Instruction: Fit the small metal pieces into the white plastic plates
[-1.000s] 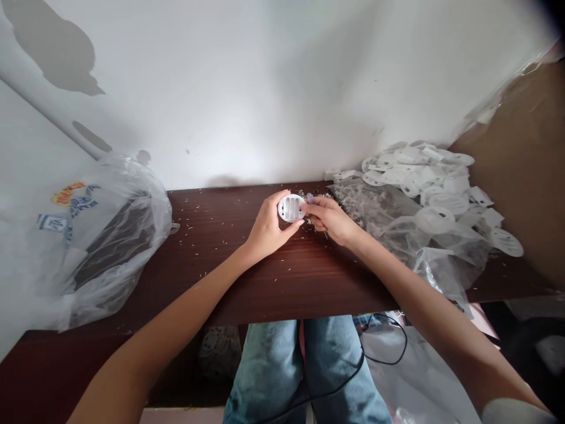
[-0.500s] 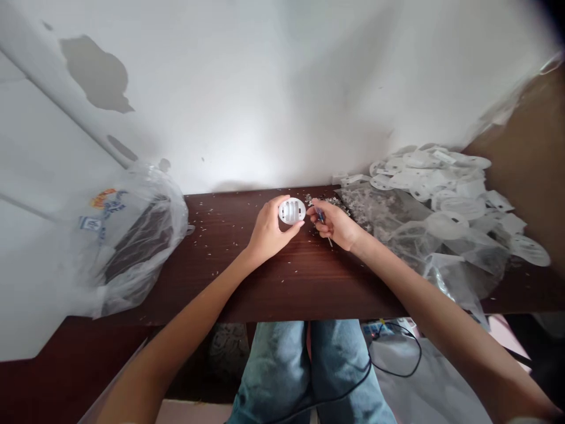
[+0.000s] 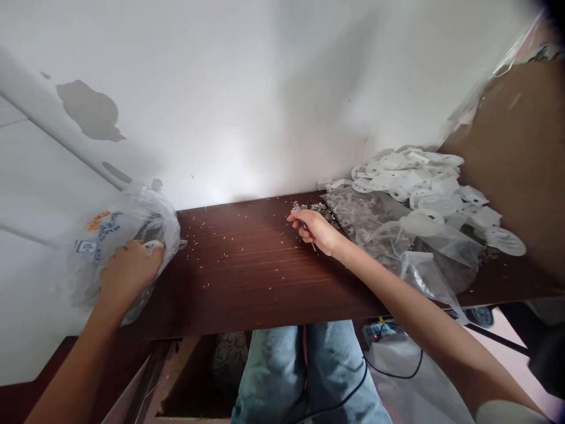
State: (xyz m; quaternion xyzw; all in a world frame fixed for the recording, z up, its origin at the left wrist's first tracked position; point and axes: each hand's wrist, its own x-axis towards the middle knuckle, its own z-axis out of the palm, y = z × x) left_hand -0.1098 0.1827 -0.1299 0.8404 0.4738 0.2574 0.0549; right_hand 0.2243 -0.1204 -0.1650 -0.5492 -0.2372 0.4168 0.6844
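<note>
While the right hand (image 3: 314, 231) pinches a slim blue-handled screwdriver (image 3: 303, 224) tightly between its fingers (image 3: 296, 218), the left hand (image 3: 129, 272) is curled at the edge of a clear printed bag (image 3: 117, 227), out at the worktop's left end. A white plastic piece (image 3: 152, 245) shows at those fingers, but I can't tell whether they've gripped it or are letting it go. Grey scraps (image 3: 314, 207) lie just beside the right hand, and pale flecks are scattered over the dark worktop (image 3: 247, 277). Going by how things lie, much looks unhandled: a large heap of white plastic discs (image 3: 408, 176) sits against the wall on the right, spilling over a second clear bag (image 3: 375, 215)
</note>
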